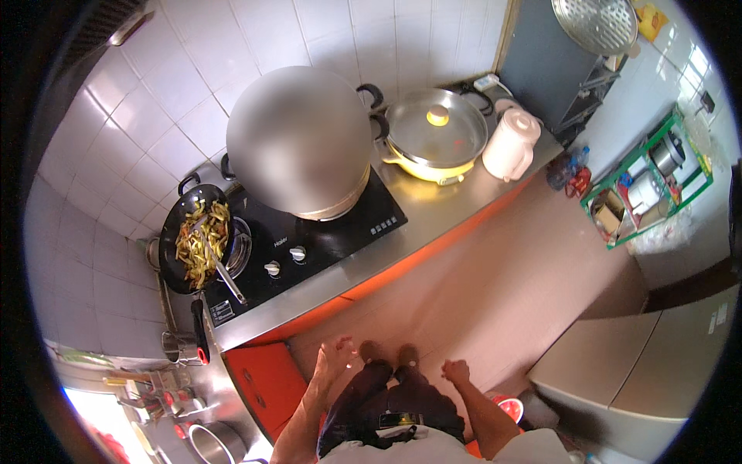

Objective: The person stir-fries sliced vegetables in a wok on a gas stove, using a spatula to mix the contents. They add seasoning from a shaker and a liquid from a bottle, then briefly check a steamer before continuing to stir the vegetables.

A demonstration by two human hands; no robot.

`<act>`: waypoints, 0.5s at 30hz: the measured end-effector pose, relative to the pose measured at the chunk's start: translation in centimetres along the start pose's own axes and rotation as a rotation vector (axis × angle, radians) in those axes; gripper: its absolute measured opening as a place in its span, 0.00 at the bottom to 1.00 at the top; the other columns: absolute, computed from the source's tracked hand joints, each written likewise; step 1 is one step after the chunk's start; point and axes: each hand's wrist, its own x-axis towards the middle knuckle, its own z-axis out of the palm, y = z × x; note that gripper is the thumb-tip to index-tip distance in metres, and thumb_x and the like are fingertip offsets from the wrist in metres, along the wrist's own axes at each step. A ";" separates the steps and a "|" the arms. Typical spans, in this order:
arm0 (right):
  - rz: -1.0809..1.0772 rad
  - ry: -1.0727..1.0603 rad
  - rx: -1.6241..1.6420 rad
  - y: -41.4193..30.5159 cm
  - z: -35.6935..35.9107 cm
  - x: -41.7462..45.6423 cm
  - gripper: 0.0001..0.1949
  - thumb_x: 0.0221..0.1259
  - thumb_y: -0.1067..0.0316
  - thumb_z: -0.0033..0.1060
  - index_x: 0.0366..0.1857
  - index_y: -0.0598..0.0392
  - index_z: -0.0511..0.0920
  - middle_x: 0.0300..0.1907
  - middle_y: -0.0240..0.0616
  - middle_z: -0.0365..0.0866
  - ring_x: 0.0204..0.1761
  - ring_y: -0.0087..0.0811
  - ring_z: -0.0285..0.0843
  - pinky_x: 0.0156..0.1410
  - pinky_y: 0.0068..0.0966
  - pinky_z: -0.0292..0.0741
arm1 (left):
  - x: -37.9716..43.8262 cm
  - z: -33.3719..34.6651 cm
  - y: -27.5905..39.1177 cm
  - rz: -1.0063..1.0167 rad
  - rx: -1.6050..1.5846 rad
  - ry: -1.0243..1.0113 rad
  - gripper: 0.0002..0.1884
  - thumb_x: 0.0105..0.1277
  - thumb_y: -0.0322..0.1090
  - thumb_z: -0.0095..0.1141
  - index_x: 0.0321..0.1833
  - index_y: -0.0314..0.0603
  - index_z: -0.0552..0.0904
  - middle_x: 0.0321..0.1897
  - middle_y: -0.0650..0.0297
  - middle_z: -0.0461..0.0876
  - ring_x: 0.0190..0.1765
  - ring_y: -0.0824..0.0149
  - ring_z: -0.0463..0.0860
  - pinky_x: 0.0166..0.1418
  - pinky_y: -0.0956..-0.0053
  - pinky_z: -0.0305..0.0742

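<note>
My left hand (338, 355) hangs in front of the orange-fronted counter, fingers apart, with nothing seen held in it. Lower and to the right, my right hand (456, 371) is curled at my side, and no object shows in it. Both hands are apart from the black gas hob (264, 278). A tilted black wok (168, 255) sits over its left burner, holding sliced, cooked vegetables (200, 255). A metal spatula (226, 278) rests in the food, its handle over the near rim. On the other burner stands a large round pan (330, 213), its top blurred out.
Right of the hob are a yellow electric pan (426, 168) with a glass lid (411, 124) and a pink kettle (513, 145). A steel pot (217, 443) stands on the left counter. A green shelf rack (690, 197) and a pale refrigerator (614, 354) are on the right.
</note>
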 end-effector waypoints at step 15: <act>-0.077 0.361 0.390 9.6 8.0 1.1 0.23 0.67 0.77 0.63 0.67 0.63 0.79 0.36 0.45 0.90 0.28 0.37 0.91 0.33 0.30 0.87 | 13.7 4.4 -5.8 0.113 0.546 -0.051 0.26 0.76 0.44 0.55 0.72 0.39 0.79 0.57 0.46 0.88 0.60 0.44 0.87 0.63 0.52 0.82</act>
